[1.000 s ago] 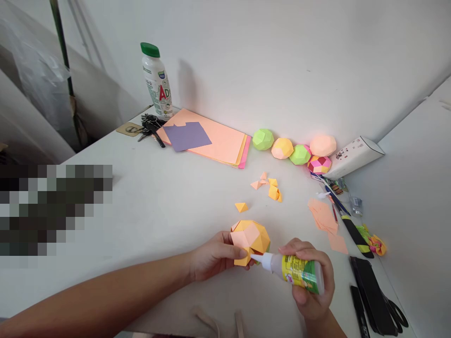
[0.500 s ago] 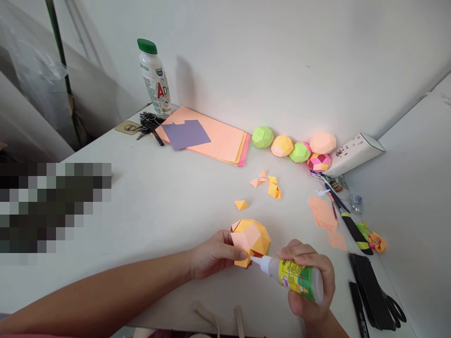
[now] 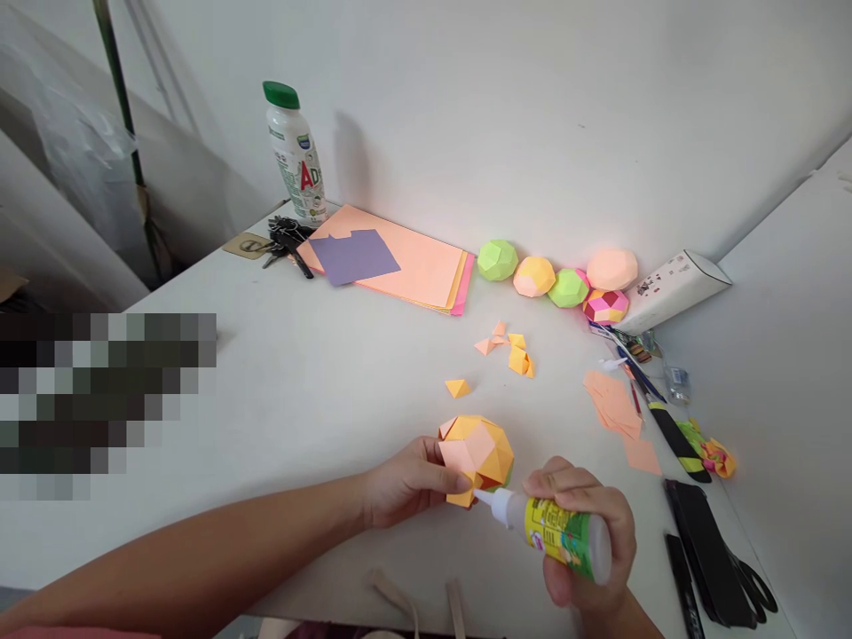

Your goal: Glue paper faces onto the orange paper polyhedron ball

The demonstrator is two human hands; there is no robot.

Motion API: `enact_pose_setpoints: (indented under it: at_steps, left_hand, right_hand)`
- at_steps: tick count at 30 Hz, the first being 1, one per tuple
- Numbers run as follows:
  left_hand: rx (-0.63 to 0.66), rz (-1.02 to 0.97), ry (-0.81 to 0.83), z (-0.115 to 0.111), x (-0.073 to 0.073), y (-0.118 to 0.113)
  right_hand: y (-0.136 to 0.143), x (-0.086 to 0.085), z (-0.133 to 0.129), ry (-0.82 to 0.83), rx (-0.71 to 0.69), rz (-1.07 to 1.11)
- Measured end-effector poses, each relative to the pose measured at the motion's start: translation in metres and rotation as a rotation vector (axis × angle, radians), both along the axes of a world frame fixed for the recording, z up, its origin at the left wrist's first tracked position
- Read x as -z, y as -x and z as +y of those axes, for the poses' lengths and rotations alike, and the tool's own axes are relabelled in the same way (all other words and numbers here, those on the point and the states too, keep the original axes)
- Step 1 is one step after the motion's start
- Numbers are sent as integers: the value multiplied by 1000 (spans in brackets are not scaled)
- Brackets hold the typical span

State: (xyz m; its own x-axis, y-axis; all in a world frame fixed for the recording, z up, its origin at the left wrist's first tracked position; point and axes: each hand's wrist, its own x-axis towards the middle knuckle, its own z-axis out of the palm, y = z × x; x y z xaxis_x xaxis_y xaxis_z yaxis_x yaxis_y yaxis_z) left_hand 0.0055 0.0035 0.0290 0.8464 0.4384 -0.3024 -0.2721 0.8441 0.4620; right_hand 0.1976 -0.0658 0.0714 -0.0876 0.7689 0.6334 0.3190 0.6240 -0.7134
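My left hand (image 3: 409, 484) is closed around a faceted paper ball (image 3: 477, 448) in orange and peach, its thumb pressing on the near side. A gap shows low on the ball's right side, with some green beside it. In my right hand (image 3: 592, 537) is a glue bottle (image 3: 559, 532) with a yellow and green label, held tilted so that its white nozzle points at the ball's lower edge. The nozzle tip is at or very close to the paper; I cannot tell if it touches. Just beyond the ball lies a small orange folded piece (image 3: 458, 388).
Folded paper bits (image 3: 519, 357) lie farther back. Finished paper balls (image 3: 534, 276) line the wall beside stacked coloured sheets (image 3: 419, 266), keys (image 3: 287, 240) and a white bottle (image 3: 296, 164). To the right are peach cutouts (image 3: 612, 404), a cutter (image 3: 679, 442), a black case (image 3: 709, 550) and scissors (image 3: 755, 586).
The glue nozzle has shifted slightly down along the ball's lower edge. The whole view has moved a little; both hands keep their holds.
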Motion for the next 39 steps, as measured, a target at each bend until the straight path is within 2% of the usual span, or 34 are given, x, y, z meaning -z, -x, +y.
enact_pose_setpoints:
  at_steps: [9, 18, 23, 33, 39]
  left_hand:
    - [19, 0, 4, 0, 0, 1]
    - [24, -4, 0, -1, 3, 0]
    - [25, -4, 5, -1, 2, 0]
    - [15, -8, 4, 0, 4, 0]
    - [6, -35, 26, -1, 4, -1]
  right_hand:
    - [0, 0, 2, -66, -7, 3]
    - [2, -1, 0, -32, -21, -14]
    - [0, 1, 1, -33, 17, 3]
    - [2, -4, 8, 204, 15, 171]
    - [2, -4, 11, 276, -13, 212]
